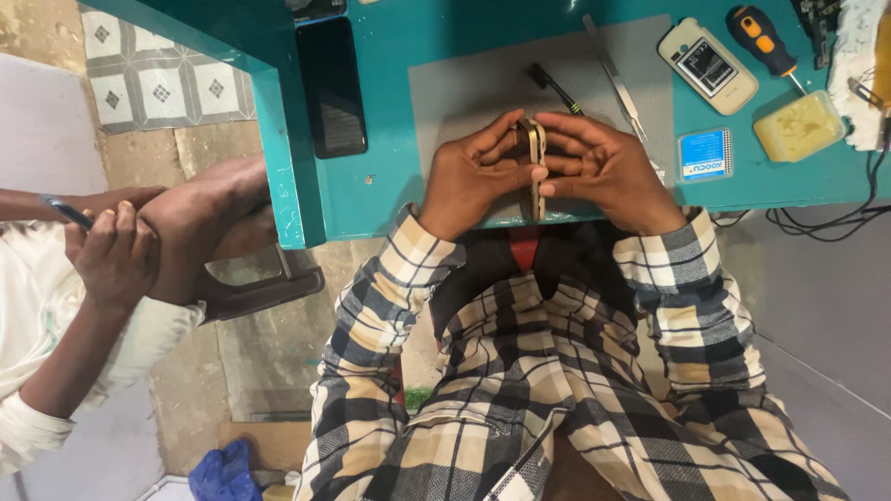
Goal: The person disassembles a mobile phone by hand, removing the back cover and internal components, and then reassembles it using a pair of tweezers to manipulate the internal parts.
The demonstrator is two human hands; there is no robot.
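Both my hands grip a thin gold-edged phone (533, 172), held on its edge over a grey work mat (483, 83) on the teal table (390, 186). My left hand (473, 172) wraps the phone's left side, fingers curled over its top. My right hand (603, 167) presses the right side, fingertips meeting the left hand's along the phone's rim. Most of the phone is hidden between my palms.
On the table lie a black phone (330, 88), a small black brush (554, 88), metal tweezers (611, 74), a white phone without back cover (707, 65), an orange-handled screwdriver (763, 39), a blue card (704, 154) and a yellow tub (798, 126). Another person's hands (139, 241) are at left.
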